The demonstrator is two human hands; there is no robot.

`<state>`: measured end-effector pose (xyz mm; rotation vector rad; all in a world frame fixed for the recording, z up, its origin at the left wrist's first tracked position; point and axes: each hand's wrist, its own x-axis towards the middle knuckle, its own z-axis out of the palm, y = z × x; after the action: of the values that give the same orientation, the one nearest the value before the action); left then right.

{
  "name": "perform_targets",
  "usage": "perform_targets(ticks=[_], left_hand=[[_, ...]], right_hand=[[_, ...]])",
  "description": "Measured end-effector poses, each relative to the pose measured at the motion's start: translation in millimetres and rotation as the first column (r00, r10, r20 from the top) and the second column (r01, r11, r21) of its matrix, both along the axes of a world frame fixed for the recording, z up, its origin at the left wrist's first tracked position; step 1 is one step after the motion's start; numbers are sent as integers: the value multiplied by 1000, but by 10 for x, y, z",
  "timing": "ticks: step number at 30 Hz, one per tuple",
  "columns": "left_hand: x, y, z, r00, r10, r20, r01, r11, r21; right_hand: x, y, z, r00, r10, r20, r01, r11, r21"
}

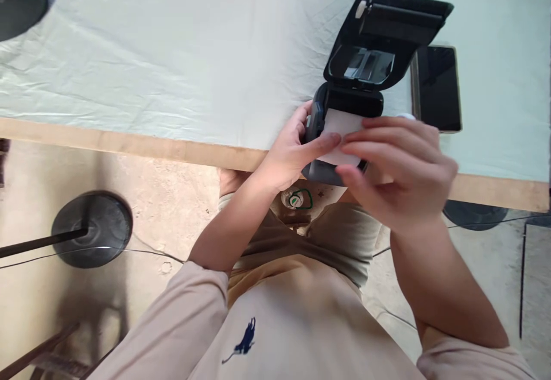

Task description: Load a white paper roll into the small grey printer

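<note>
A small black portable receipt printer (317, 170) lies at the table's front edge, its lid (404, 21) swung up and back. White paper (344, 119), apparently a roll, sits in the printer's bay. My left hand (297, 147) grips the printer's left side, with the thumb laid over the paper. Over the right side of the bay is my right hand (400, 167), fingers stretched out and thumb apart from them. Its fingertips are at the paper; whether they press on it I cannot tell. This hand hides the printer's right side.
A dark-screened phone or tablet (439, 90) lies right of the printer on the pale cloth (172, 53). A dark object (19, 1) stands at the far left. Below the wooden table edge (172, 147) are a round black stand base (92, 228), cables, and a bottle (294, 199).
</note>
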<state>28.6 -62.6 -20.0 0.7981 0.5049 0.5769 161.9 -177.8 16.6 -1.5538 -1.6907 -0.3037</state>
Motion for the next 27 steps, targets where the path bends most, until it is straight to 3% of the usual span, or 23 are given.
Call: perform_targets(ticks=[3,4,7,10,13,16,20,27], left_hand=[[-17,-18,7,999,-2,-45,2,1000,-4],[-20,-26,13,998,2,-61,-3,1000,-12],[-23,-44,35,995,20,-103,-22,999,-26],[-24,-37,22,996,35,-87,-35,999,2],[-26,1,-43,999,33,-6,-32,997,74],[-32,36,-96,996,-44,72,35,990,133],[-42,12,-57,985,-52,165,41,997,68],[-82,-46,44,997,9,73,-15,996,84]], right_hand=[[264,152,0,983,-26,-179,57,984,169],[364,220,8,974,-55,-218,88,985,146],[540,372,43,954,73,-292,-58,996,61],[447,348,34,895,50,-443,-85,995,-60],[238,195,-94,865,11,-501,-36,999,-40],[86,72,-270,787,27,-617,-62,997,-36],[-15,60,-379,669,58,-741,-92,996,-5],[-15,69,-383,608,102,-787,-249,966,-68]])
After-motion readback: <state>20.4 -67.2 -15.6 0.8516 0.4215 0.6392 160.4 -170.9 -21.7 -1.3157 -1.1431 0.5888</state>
